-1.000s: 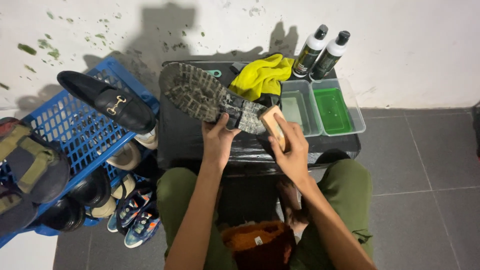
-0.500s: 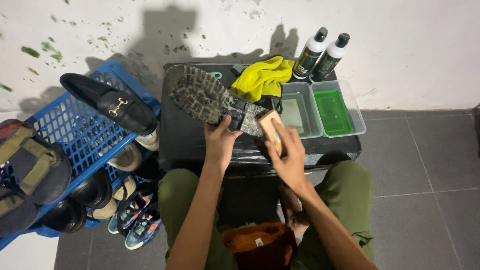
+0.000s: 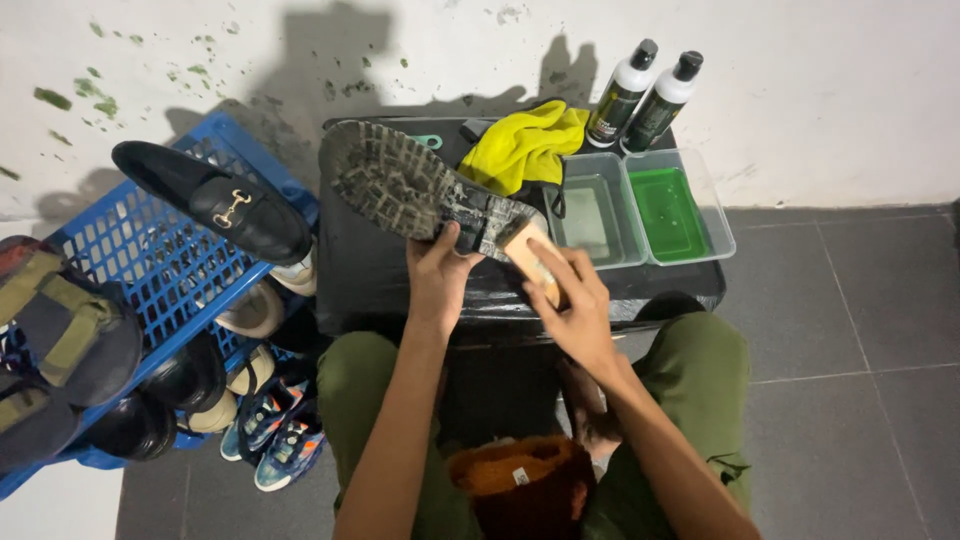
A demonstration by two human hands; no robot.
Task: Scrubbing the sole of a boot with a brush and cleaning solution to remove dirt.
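**Hands at work on an upturned boot sole over a black table**

At far left, an olive and black bag (image 3: 60,330) lies against a blue plastic crate (image 3: 150,270) tilted toward the white wall (image 3: 800,90). A black loafer with a gold buckle (image 3: 215,200) rests on top of the crate, and beneath and beside it sit more shoes, among them dark round-toed pairs and blue and orange sneakers (image 3: 275,435) on the grey tiled floor (image 3: 860,340).

At centre, a boot (image 3: 420,195) is held sole up above the black table (image 3: 370,270), its deep muddy tread facing the camera and its toe pointing up and left. The person's left hand (image 3: 437,275) grips the boot at the heel end from below, thumb pressed against the edge of the sole. Just to the right, the right hand (image 3: 575,300) is closed around a wooden-backed brush (image 3: 530,255), which touches the heel of the sole. Both forearms reach up from the bottom of the frame, above legs in olive trousers (image 3: 700,390); an orange and brown knitted item (image 3: 520,485) lies between the knees.

Behind the boot, a yellow cloth (image 3: 525,145) is bunched on the table. Right of it stand two clear plastic tubs side by side, touching: one with pale cloudy liquid (image 3: 595,210), one with green liquid (image 3: 670,210). Two bottles with black caps (image 3: 640,95) stand against the wall just behind the tubs.
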